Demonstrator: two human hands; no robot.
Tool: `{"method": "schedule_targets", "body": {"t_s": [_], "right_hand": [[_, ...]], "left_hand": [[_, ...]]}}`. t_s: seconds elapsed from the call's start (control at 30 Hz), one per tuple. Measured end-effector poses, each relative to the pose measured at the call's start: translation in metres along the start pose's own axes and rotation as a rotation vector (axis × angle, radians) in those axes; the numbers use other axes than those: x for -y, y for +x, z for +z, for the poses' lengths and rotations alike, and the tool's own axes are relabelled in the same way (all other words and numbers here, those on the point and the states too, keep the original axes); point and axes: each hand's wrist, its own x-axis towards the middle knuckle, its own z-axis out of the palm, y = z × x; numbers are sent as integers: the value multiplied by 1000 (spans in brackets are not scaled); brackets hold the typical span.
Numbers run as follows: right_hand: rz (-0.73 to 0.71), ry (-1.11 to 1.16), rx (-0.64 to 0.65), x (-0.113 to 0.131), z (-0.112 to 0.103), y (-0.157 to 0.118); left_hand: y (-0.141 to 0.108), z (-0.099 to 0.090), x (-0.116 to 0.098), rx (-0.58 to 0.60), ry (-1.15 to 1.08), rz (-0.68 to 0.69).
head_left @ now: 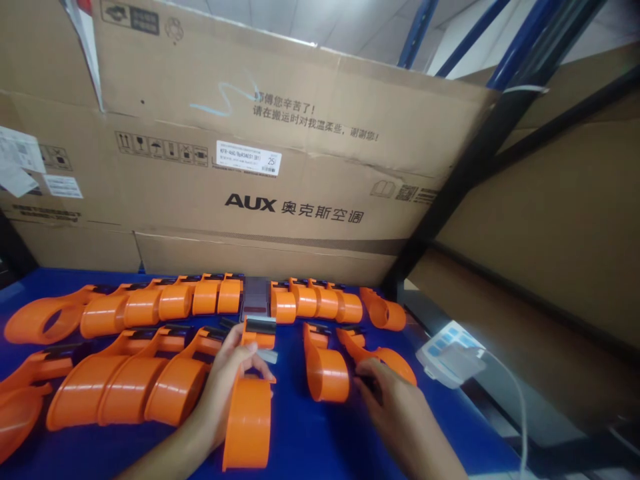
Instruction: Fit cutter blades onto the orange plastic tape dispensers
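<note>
1. Orange plastic ring holder [249, 427] is hanging beneath the left hand [241, 360], in the lower middle of the view, above the blue sheet [295, 440]. The left hand's fingers are gripping its neck, between the broad ring and the black insert [261, 326] at its top. This grip is probably suiting the narrow neck, which is giving the fingers something to wrap while the ring and the insert are showing uncovered.
2. A pale grey strip [269, 357] is sticking out beside the same fingers; whether it is belonging to the holder is not showing clearly.
3. The right hand [387, 390] is sitting low, its fingers bending inward, just in front of a right-hand holder [400, 363] and partly covering it. Something dark is showing at the fingertips, but I cannot tell whether the hand is gripping it.
4. An upright holder [330, 375] is standing between the two hands.
5. The back left row [145, 308] and the front left row [127, 390] are standing close together, mostly with necks pointing rearward; this shared direction is probably saving room.
6. A flat grey box [256, 297] is lying between the back left row and the back right row [326, 303].
7. A white power strip [447, 353] is resting near the right edge of the sheet, its cable [523, 407] trailing forward.
</note>
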Motion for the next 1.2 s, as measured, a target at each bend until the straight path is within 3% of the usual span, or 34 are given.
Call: {"method": "schedule_targets", "body": {"t_s": [0.1,0.2,0.4,0.5,0.57,0.73,0.87,1.07,1.2], "right_hand": [[-80,55,-202,15,-13,-4],[-185,198,-317,50,-10,-11],[-96,826,16,119,40,1],[-38,945,-139,133,59,23],[7,1022,-185,135,68,36],[118,1110,-130,121,92,53],[120,1127,-70,104,107,55],[71,1006,-78,85,107,53],[77,1075,-74,83,104,48]], "left_hand": [[1,-1,3,-20,-9,-22],[2,-2,5,-37,1,-17],[8,-6,5,-43,143,133],[9,-6,3,-67,176,157],[9,-6,2,-65,187,152],[10,-6,7,-65,167,120],[15,-9,14,-62,199,107],[17,-13,19,-41,285,99],[13,-11,20,-24,293,83]]}}
